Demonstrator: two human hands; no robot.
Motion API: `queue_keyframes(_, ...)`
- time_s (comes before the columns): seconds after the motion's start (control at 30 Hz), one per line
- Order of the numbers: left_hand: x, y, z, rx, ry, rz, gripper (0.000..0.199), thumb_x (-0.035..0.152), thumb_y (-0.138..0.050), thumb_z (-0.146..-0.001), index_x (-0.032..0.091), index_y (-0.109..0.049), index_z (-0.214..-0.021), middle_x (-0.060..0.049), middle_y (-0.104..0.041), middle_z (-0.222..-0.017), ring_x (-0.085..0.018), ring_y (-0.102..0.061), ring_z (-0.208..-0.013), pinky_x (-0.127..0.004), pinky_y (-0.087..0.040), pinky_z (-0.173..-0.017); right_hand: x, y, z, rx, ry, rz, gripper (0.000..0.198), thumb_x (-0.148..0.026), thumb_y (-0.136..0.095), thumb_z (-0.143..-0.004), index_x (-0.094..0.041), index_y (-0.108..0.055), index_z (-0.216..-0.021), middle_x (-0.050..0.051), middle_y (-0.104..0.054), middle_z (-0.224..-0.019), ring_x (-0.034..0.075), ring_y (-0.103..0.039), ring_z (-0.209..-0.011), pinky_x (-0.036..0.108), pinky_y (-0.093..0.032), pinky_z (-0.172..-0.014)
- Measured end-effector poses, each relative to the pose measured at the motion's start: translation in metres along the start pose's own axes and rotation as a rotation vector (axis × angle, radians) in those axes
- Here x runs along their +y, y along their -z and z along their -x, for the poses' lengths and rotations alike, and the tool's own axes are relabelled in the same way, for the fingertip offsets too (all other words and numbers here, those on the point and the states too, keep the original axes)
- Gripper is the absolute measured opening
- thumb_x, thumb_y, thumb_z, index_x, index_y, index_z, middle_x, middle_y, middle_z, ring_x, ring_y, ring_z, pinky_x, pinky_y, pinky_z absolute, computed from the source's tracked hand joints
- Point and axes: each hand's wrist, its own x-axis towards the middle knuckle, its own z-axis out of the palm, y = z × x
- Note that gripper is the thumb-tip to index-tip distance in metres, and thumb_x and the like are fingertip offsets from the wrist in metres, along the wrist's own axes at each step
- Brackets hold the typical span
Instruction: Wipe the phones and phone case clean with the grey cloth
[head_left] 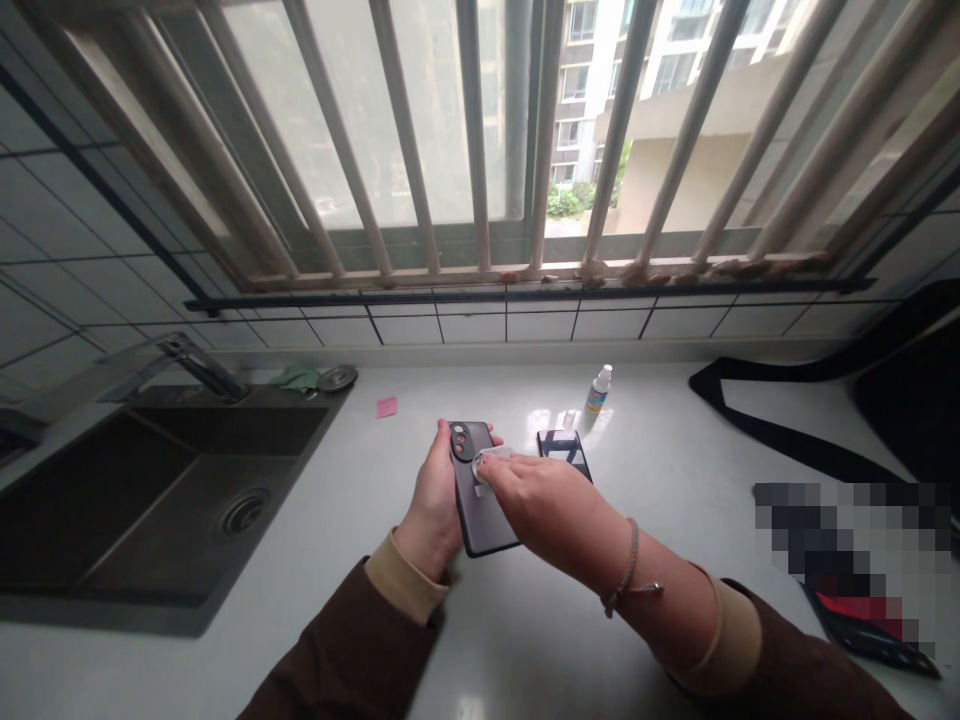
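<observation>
My left hand (431, 495) is wrapped round a phone case (484, 525) with a black rim and a grey see-through back. Through its camera cutouts shows something skin-coloured. My right hand (544, 490) pinches a small white cloth or tissue (495, 455) against the back of the case. A pale round ring on the case lies partly under those fingers. Behind my right hand a dark phone (564, 447) rests on the counter, its lower part hidden. Farther back stands a small white bottle (598, 390) with a blue and yellow label.
On the left is a dark sink (187, 500) with a faucet (202, 368). A green cloth (296, 378) and a metal strainer (337, 378) lie behind it. A pink note (386, 407) lies on the white counter (360, 600). A black strap (795, 425) and a blurred-out item occupy the right.
</observation>
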Motion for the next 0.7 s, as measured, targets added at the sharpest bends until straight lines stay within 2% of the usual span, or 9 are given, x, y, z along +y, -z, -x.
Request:
queue_keyframes(0.1,0.005,0.002,-0.002,0.071,-0.071,-0.007,0.060,0.061,-0.042,-0.107,0.010,-0.074,-0.103,-0.014,-0.076,-0.087,-0.023,-0.073,-0.069,-0.036,-0.062,-0.070,-0.015,0.007,0.001,-0.051,0.012,-0.009,0.021,-0.001,-0.052,-0.094,-0.016,-0.066,-0.098,0.010,-0.078,-0.099,0.023,-0.076,-0.091,0.033,-0.062,-0.082)
queue_keyframes(0.23,0.012,0.004,-0.004,0.064,-0.129,0.002,0.059,0.057,-0.040,-0.108,0.009,-0.074,-0.106,-0.016,-0.077,-0.092,-0.021,-0.073,-0.072,-0.033,-0.062,-0.069,-0.032,0.018,0.003,-0.061,0.055,-0.001,0.019,-0.003,-0.055,-0.092,-0.019,-0.064,-0.085,0.005,-0.074,-0.081,0.020,-0.070,-0.072,0.030,-0.054,-0.066)
queue_keyframes(0.3,0.013,0.005,-0.005,0.052,-0.139,0.008,0.059,0.057,-0.041,-0.108,0.008,-0.074,-0.108,-0.016,-0.077,-0.092,-0.021,-0.074,-0.073,-0.033,-0.062,-0.070,-0.036,0.025,0.003,-0.040,0.012,-0.052,0.018,-0.006,-0.059,-0.089,-0.021,-0.066,-0.082,0.003,-0.072,-0.074,0.018,-0.068,-0.066,0.029,-0.049,-0.061)
queue_keyframes(0.37,0.013,0.006,-0.005,0.028,-0.116,0.010,0.060,0.059,-0.042,-0.107,0.007,-0.074,-0.109,-0.017,-0.077,-0.093,-0.023,-0.074,-0.075,-0.035,-0.063,-0.071,-0.033,0.032,0.001,0.022,-0.111,-0.188,0.014,-0.011,-0.061,-0.090,-0.021,-0.070,-0.086,0.001,-0.073,-0.073,0.017,-0.067,-0.064,0.028,-0.048,-0.061)
queue_keyframes(0.47,0.011,0.005,-0.004,-0.045,-0.033,0.020,0.064,0.062,-0.043,-0.105,0.007,-0.075,-0.111,-0.019,-0.078,-0.097,-0.028,-0.076,-0.081,-0.041,-0.063,-0.077,-0.012,0.037,-0.003,0.167,-0.387,-0.512,0.018,-0.020,-0.057,-0.099,-0.024,-0.075,-0.098,0.000,-0.076,-0.077,0.016,-0.069,-0.066,0.027,-0.050,-0.064)
queue_keyframes(0.57,0.007,0.003,-0.001,-0.088,0.007,0.010,0.062,0.061,-0.044,-0.106,0.008,-0.076,-0.107,-0.017,-0.079,-0.094,-0.026,-0.076,-0.078,-0.039,-0.063,-0.078,0.018,0.031,-0.007,0.277,-0.618,-0.894,0.027,-0.030,-0.050,-0.105,-0.020,-0.075,-0.104,0.006,-0.082,-0.092,0.020,-0.076,-0.080,0.028,-0.058,-0.067)
queue_keyframes(0.63,0.004,0.001,0.002,-0.083,0.046,-0.056,0.063,0.063,-0.044,-0.105,0.009,-0.076,-0.105,-0.016,-0.079,-0.089,-0.024,-0.075,-0.072,-0.035,-0.062,-0.071,0.035,0.025,-0.008,0.323,-0.706,-1.059,0.030,-0.037,-0.051,-0.106,-0.016,-0.074,-0.108,0.010,-0.083,-0.097,0.022,-0.079,-0.084,0.031,-0.061,-0.070)
queue_keyframes(0.7,0.000,-0.001,0.006,-0.091,0.087,-0.116,0.064,0.065,-0.044,-0.105,0.009,-0.076,-0.109,-0.018,-0.079,-0.090,-0.025,-0.075,-0.070,-0.035,-0.061,-0.067,0.044,0.021,-0.008,0.333,-0.717,-1.077,0.028,-0.036,-0.056,-0.105,-0.015,-0.073,-0.112,0.011,-0.084,-0.102,0.023,-0.080,-0.089,0.032,-0.063,-0.074)
